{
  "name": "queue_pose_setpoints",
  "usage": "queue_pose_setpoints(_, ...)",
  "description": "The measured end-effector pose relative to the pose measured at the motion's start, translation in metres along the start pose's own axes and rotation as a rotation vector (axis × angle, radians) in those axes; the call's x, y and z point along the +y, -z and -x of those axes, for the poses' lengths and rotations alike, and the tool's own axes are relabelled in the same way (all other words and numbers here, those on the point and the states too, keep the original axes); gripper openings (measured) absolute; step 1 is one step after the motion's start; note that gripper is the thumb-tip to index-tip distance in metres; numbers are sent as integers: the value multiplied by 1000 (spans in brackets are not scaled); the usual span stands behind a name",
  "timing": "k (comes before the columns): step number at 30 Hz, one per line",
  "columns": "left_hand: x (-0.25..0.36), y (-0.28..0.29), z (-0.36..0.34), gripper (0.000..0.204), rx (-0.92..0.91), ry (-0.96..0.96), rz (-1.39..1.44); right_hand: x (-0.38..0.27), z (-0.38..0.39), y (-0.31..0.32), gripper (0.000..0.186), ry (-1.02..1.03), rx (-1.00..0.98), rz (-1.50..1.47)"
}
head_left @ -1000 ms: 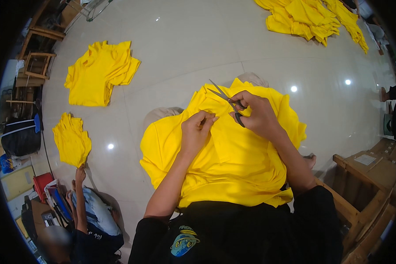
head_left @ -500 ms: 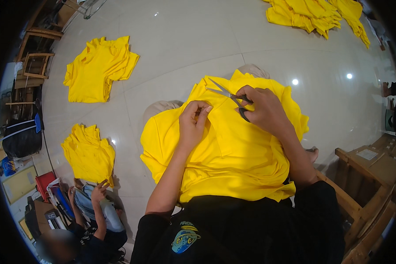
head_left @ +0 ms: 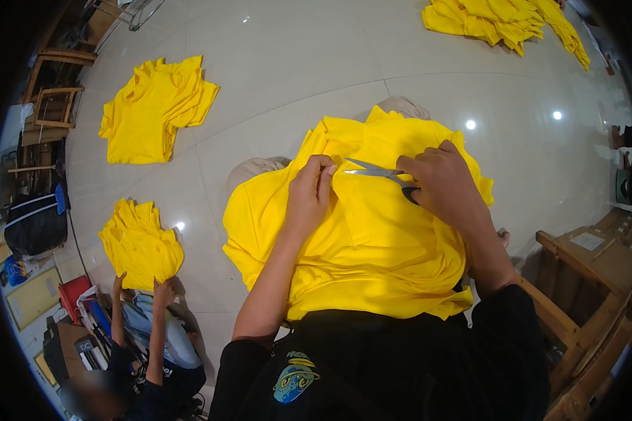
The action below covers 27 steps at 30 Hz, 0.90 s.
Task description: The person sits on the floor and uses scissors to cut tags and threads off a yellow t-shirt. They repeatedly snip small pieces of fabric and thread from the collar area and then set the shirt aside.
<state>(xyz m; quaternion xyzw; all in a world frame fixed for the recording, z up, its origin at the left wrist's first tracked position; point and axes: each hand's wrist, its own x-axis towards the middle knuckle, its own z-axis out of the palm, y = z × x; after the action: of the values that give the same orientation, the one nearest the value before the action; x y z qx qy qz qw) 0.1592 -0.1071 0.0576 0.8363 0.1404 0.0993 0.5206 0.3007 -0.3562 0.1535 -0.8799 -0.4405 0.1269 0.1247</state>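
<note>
Across my lap is spread a yellow shirt [head_left: 386,231], its cloth creased in folds near my waist. My right hand [head_left: 446,186] is closed round the dark handles of a pair of scissors [head_left: 372,170]. The blades are slightly parted and point left, their tips close to the fingers of my left hand [head_left: 310,196]. That hand rests over the shirt's upper part with thumb and forefinger pinched together. What lies between them is too small to make out.
Yellow shirts lie in a stack [head_left: 144,119] at the far left and a heap [head_left: 491,21] at the far right. A co-worker's hands [head_left: 163,291] hold another yellow pile [head_left: 140,242] at left. Wooden furniture [head_left: 555,316] stands close on my right.
The scissors have moved down and swung flatter, bringing the blades to my left fingers. My left hand has barely shifted. At left, the co-worker's hands have spread along the near edge of the pile.
</note>
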Motion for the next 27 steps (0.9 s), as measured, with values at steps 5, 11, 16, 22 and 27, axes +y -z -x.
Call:
queue_pose_setpoints(5,5,0,0,11,2,45,82,6,-5,-9,35,144,76,82)
queue_pose_setpoints(11,1,0,2,16,17,32,84,3,-13,-13,18,211,117,64)
queue_pose_setpoints(16,12,3,1,16,-5,89,20,1,-11,-14,10,225,173,18)
queue_pose_setpoints(22,22,0,1,16,6,118,-19,-3,-12,-20,10,256,229,-7)
queue_pose_setpoints(27,21,-4,4,18,51,206,40,-14,-12,-28,8,253,242,-13)
